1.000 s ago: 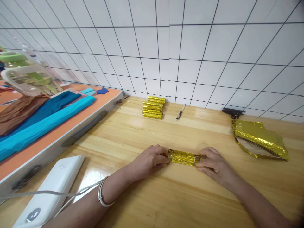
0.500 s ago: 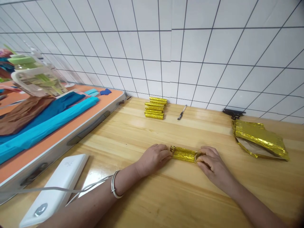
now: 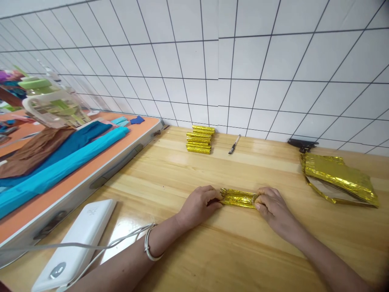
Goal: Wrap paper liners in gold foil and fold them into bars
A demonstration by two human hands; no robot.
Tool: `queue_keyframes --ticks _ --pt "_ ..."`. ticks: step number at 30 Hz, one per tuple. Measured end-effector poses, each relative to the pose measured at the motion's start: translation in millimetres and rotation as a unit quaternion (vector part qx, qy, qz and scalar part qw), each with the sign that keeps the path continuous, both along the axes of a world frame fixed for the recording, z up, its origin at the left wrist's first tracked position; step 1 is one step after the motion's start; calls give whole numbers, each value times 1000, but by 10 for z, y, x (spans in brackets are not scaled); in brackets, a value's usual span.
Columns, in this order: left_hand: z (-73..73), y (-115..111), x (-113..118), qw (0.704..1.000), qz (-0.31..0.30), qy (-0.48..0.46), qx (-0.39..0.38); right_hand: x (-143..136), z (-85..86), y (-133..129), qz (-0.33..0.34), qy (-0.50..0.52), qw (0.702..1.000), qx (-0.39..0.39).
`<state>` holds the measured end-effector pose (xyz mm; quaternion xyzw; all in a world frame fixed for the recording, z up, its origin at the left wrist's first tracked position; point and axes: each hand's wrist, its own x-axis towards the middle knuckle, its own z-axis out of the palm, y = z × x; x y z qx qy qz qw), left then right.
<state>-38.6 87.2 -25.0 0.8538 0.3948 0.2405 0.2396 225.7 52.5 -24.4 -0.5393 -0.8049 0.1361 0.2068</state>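
Fingers of the left hand (image 3: 199, 207): bent and mostly closed, with the left end of a gold foil strip (image 3: 238, 198) held at their tips.
Fingers of the right hand (image 3: 275, 211): closed in a pinch, thumb and fingertips on the right end of the strip.
Gold foil strip: stretched from one hand to the other, folded longways like a tiny open trough. Its shiny middle shows; fingers hide bits of both ends. I cannot tell if it rests on the wooden table (image 3: 194, 251) or sits just above it.
Change at the right end: a second ago the little end flap stood out more and the right fingers were wider apart. Now thumb and fingers are closer together and cover more of that end.
Same as before: the stack of folded foil pieces (image 3: 199, 140) and the pen (image 3: 234, 144) lie near the wall, and the big gold foil pack (image 3: 338, 174) lies off to the right.
Left arm: comes up from the bottom left, back of the hand showing, a bangle (image 3: 147, 245) round the wrist.
Right arm: comes in from the bottom right corner, hand pointing up and left.
Beside the left arm: a white power bank (image 3: 75, 247).
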Motion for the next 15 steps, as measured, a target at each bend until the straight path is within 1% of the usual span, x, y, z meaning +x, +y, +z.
queue_keyframes --ticks 4,8,11,15 --pt "-17 1 0 1000 5 -7 4 51 -12 -8 17 27 999 -2" --pt "-25 -16 13 1000 27 5 12 65 26 -41 28 44 999 -14" --pt "0 -48 52 998 56 24 11 57 39 -50 18 56 998 -19" --pt "54 -99 115 994 88 58 24 44 -14 -32 1 56 998 3"
